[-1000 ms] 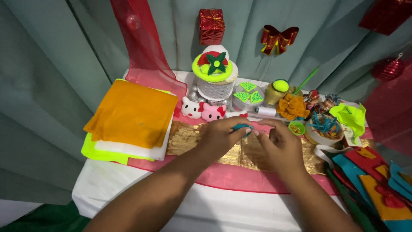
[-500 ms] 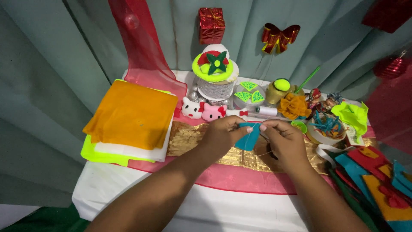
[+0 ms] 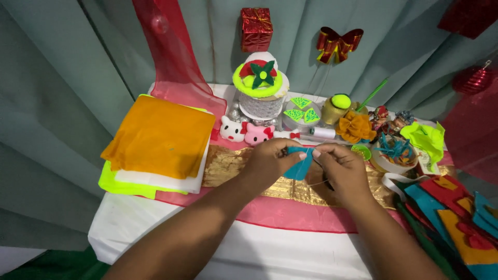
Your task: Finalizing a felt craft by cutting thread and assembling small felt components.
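Grey-green curtains are hung behind a small table (image 3: pixel 155 243) that is covered in white cloth, with a pink strip and a gold fabric runner (image 3: pixel 228 168) laid across it. A small piece of teal felt (image 3: pixel 300 164) is held above the gold runner, near the middle of the table. It is pinched at its upper left edge by the left hand (image 3: pixel 270 161) — thumb and fingers are closed narrowly on the felt. The upper right edge is met by the right hand (image 3: pixel 345 173), whose fingertips are also drawn together in a tight pinch; a thin pale thread (image 3: pixel 316 183) is seen below this hand, though whether a needle is gripped cannot be told.

To the left, a stack of felt sheets (image 3: pixel 158 137) is laid — orange on top, white and neon yellow beneath. Behind the hands, two small cat-faced figures (image 3: pixel 245 131), one white and one pink, are set just beside a round lace-wrapped box (image 3: pixel 261 103) topped with a neon yellow disc and a red and green flower. To the right, an orange fabric flower (image 3: pixel 354 126) and a bowl of trimmings (image 3: pixel 394 155) are placed, and red, teal and orange felt pieces (image 3: pixel 451 207) are piled at the table's right edge. A red gift box ornament (image 3: pixel 256 28) and a red bow (image 3: pixel 339 42) are hung on the curtain.
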